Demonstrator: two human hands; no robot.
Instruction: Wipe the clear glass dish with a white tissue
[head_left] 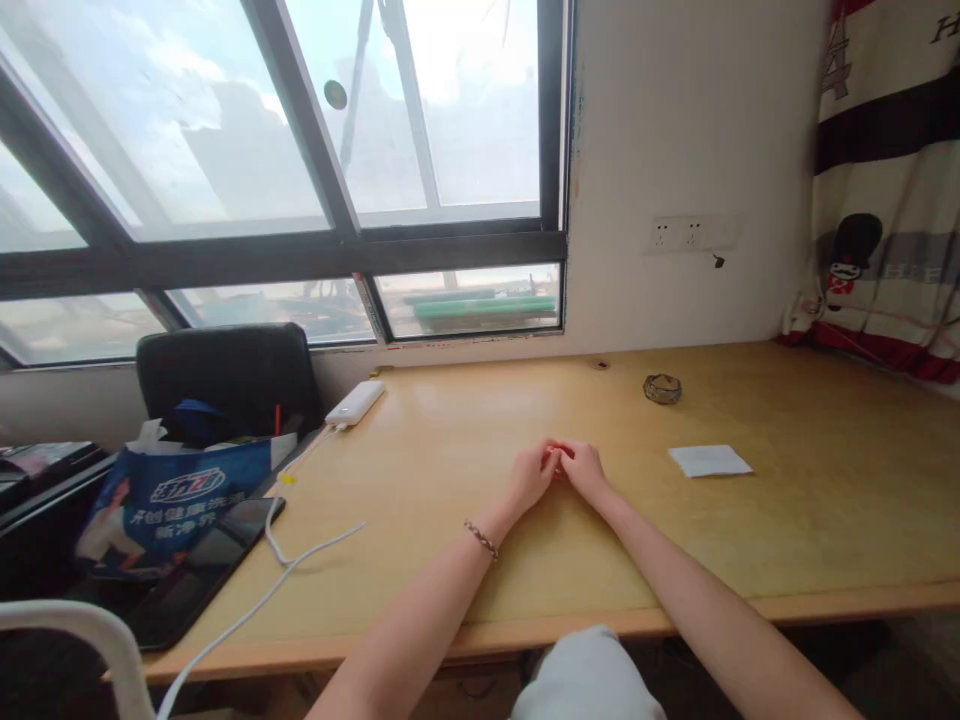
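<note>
My left hand (531, 472) and my right hand (584, 466) meet over the middle of the wooden table (420, 560). Their fingertips are pinched together around something small with a hint of red. What it is, I cannot make out, since the fingers hide most of it. A braided bracelet circles my left wrist. To the right of my right hand lies a white piece of paper or tissue (710, 460). Farther back sits a dark, ring-shaped openwork object (662, 388).
At the table's back left is a white box-shaped device (356, 403) with a white cable (300, 560) trailing forward. A black flat panel (217, 570) overlaps the left edge, near a blue bag (180, 500) and a black chair (229, 370). Behind are windows, a wall and a curtain (885, 200).
</note>
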